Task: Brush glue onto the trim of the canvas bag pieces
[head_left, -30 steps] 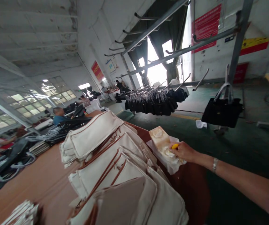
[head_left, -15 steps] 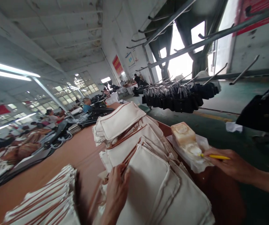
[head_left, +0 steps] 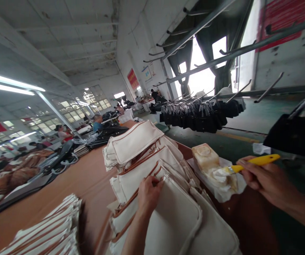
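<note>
Cream fabric panels with brown edging lie in an overlapping pile on the brown table. My left hand pinches the top edge of one panel near the middle of the pile. In my right hand is a brush with a yellow handle, its bristles in white paste beside a yellowish block-shaped container. Container and paste rest on a whitish plastic sheet at the table's right edge.
Another stack of cream pieces lies at the front left. Black bags hang from a metal rack on the right, with a larger black bag nearer. Black straps, brown material and several seated people are at the left.
My left hand has moved up and right along the pile, onto a panel's top edge. The brush handle now tilts upward and shows more of its length.
</note>
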A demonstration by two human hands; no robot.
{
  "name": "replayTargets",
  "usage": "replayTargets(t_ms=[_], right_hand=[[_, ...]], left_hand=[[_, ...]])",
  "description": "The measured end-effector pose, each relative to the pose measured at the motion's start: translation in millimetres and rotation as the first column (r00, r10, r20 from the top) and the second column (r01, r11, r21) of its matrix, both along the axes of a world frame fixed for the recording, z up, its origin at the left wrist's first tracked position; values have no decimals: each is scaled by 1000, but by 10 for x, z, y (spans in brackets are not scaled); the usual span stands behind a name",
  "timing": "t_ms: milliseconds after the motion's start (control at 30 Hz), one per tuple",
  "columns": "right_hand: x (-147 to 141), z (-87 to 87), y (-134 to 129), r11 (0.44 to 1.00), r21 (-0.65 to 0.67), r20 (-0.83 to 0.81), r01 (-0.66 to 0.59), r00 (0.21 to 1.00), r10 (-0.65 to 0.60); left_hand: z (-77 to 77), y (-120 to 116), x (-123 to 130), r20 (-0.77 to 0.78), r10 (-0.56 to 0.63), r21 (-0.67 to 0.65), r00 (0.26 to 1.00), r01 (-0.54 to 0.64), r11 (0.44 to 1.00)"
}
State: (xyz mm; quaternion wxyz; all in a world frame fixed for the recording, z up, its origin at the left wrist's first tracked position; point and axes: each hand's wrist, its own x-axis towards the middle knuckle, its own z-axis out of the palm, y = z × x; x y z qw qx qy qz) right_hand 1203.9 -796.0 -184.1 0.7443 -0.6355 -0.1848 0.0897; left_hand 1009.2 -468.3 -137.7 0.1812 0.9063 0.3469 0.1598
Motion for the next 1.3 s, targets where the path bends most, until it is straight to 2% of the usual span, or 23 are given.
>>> replayTargets(t_ms=[67,167,267,367,433,533,600,700,833,1033,1200,1300], right_hand=[[-119,206,125,988,129,-104,-84,990,98],[-303,440,356,952,250,-172,-174,960,221],[-443,555,592,918,332,-246,-216,920,306],[-523,567,786,903,362,-277,-232,898,341],[-545,537,874,898,364,-265,-246,897,353],[-554,474,940,896,353,-254,-270,894,369],[-558,443,950,895,349,-253,-276,892,374],[-571,429,936,898,350,-251,-265,897,363],[-561,447,896,909,339,-250,-241,909,334],[-529,452,854,925,288,-261,-247,909,324],[-650,395,969,931,188,-213,-313,912,350],[-683,376,1029,939,146,-159,-313,929,334]], left_hand=[[-51,-17,-5,3,-37,-33,999,37,999],[-124,-91,-34,15,-78,-95,997,79,992],[-140,-199,-78,46,-101,-159,994,107,981],[-90,-309,-144,76,-149,-200,986,162,966],[-50,-383,-196,94,-137,-120,986,148,982],[-24,-491,-246,96,-77,139,992,63,988],[-36,-545,-236,46,-86,189,995,76,979],[-82,-582,-165,-23,-105,45,994,106,993],[-150,-565,-82,-14,-94,-113,995,92,989],[-223,-594,-141,76,-187,-347,979,202,916],[-236,-707,-229,176,-155,-453,972,220,864],[-248,-743,-265,214,-131,-492,968,222,842]])
